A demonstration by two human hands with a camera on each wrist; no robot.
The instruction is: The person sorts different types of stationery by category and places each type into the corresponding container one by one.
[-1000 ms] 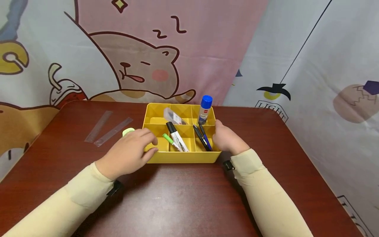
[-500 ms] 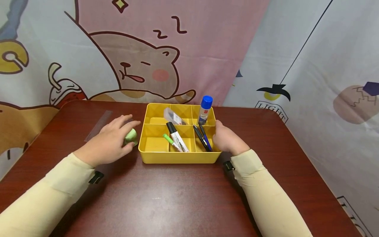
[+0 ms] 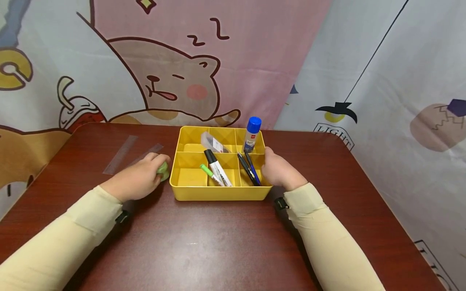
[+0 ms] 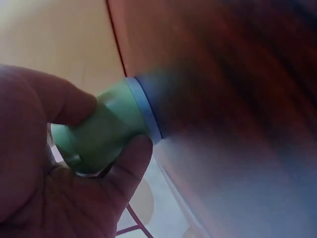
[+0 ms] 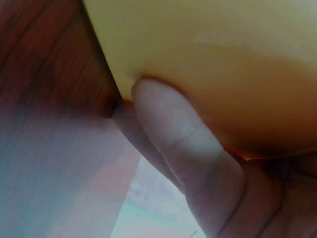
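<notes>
On the left of the table, my left hand (image 3: pixel 140 176) grips a small rounded green object (image 3: pixel 164 171) between thumb and fingers. In the left wrist view, this green object (image 4: pixel 106 129) tapers and has a pale bluish rim at its table end; its exact kind is unclear. Just right of it stands a yellow divided organizer box (image 3: pixel 218 194). My right hand (image 3: pixel 282 169) holds the box by its right wall. The right wrist view shows a digit (image 5: pixel 173 124) lying along the outer yellow wall (image 5: pixel 237 84); part of this hand's hold is hidden.
The box contains a blue-capped glue stick (image 3: pixel 252 135), a clear case (image 3: pixel 214 143), a black-capped marker (image 3: pixel 218 167), a green-capped pen (image 3: pixel 211 173) and dark pens (image 3: pixel 249 167). Two clear strips, one a flat strip (image 3: pixel 120 155), lie behind my left hand. A patterned cloth hangs behind.
My left hand has moved left from over the box's left compartment to the green object, and its spread fingers have closed round it. My right hand and the box have stayed in place.
</notes>
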